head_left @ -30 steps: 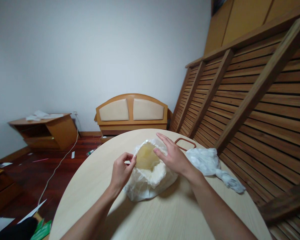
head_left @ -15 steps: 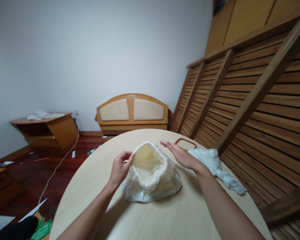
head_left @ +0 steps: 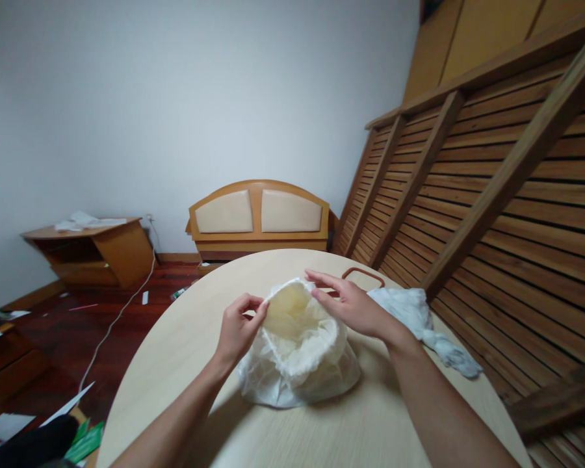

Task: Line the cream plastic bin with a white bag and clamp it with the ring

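A thin white bag with a crinkled, gathered rim sits on the round table, its mouth tilted up and towards me. The inside looks pale yellow. My left hand pinches the rim at the left side of the mouth between thumb and fingertips. At the upper right of the mouth is my right hand, its fingers stretched and thumb apart. Its thumb and fingertips are at the rim there, apparently touching it without a closed grip.
Right of the bag lies a crumpled white cloth or plastic piece with a twisted end. A brown looped handle lies near the far edge of the round table. Beyond stand a headboard, a low cabinet and a leaning slatted wooden frame.
My right hand has moved left to the bag's rim. The mouth has widened, and the bag's front has shifted slightly towards me. My left hand keeps its pinch.
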`<state>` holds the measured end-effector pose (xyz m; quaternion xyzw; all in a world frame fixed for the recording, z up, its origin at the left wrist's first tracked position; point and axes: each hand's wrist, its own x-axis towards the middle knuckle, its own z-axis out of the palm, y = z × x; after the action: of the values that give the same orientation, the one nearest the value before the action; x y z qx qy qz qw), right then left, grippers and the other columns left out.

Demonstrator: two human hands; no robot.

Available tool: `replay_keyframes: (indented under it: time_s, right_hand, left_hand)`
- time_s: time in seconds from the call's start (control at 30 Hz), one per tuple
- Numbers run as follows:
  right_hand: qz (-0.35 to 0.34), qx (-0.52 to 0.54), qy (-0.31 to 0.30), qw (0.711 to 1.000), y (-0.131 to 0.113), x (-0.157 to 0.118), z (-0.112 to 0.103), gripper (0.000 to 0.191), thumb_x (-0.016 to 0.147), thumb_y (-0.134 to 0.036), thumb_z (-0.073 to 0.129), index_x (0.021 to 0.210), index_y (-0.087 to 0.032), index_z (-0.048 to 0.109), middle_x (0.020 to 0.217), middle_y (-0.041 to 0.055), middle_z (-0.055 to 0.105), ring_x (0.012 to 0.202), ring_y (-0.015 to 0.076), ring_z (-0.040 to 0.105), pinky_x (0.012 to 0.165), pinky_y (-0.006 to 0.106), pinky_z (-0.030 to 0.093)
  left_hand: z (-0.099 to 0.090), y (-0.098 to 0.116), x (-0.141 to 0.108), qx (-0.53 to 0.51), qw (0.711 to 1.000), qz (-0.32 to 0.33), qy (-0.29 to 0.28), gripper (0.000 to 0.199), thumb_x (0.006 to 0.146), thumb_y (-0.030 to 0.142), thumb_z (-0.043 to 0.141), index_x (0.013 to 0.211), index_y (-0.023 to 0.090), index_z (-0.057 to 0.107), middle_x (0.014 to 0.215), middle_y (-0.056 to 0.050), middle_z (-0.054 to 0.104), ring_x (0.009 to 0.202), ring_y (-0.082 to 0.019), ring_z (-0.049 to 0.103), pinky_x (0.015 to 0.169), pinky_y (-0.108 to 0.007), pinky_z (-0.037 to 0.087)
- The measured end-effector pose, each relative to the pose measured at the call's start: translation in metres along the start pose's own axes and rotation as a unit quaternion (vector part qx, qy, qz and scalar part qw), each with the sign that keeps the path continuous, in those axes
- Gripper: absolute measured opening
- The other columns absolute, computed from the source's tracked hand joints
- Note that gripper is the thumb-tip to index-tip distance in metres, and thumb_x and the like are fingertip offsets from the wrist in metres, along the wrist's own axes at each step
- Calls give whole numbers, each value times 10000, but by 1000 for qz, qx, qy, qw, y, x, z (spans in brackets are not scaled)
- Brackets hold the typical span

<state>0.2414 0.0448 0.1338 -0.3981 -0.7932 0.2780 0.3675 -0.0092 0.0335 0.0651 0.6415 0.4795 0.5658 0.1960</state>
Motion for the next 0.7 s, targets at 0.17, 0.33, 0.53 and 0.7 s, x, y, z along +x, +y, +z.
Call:
replay_keyframes:
  time_s: [0.17,0.33,0.53,0.7]
  right_hand:
    - [-20,-74,-5,997,-7,-3,2,399,974,-394,542,1327,-247,657,1346,67,670,1179,244,666,1001,397,546]
    - [-27,-157,22,987,-15,-5,3,335,959,-336,565,1241,-238,716,1250,54,726,1090,235,710,985,358,542]
    - [-10,-215,51,975,-16,-5,8,318,949,-278,544,1197,-235,739,1155,43,766,1005,235,742,919,339,560]
    - [-19,-204,43,978,-16,-6,8,314,944,-268,547,1189,-246,742,1157,37,765,1009,224,741,903,324,564]
  left_hand:
    - [2,5,-5,11,999,38,-5,252,857,394,649,740,174,686,687,-14,676,621,-130,636,528,-196,531]
    - [4,9,-10,15,998,57,-11,241,867,372,632,732,176,667,683,-10,654,623,-129,618,551,-211,549]
    - [5,4,-10,54,992,113,14,319,860,311,642,1155,192,626,1145,-105,667,1055,-228,650,803,-336,604]
    - [4,0,-10,26,980,176,-84,535,929,297,542,1452,207,469,1508,-148,500,1415,-275,452,1175,-485,375]
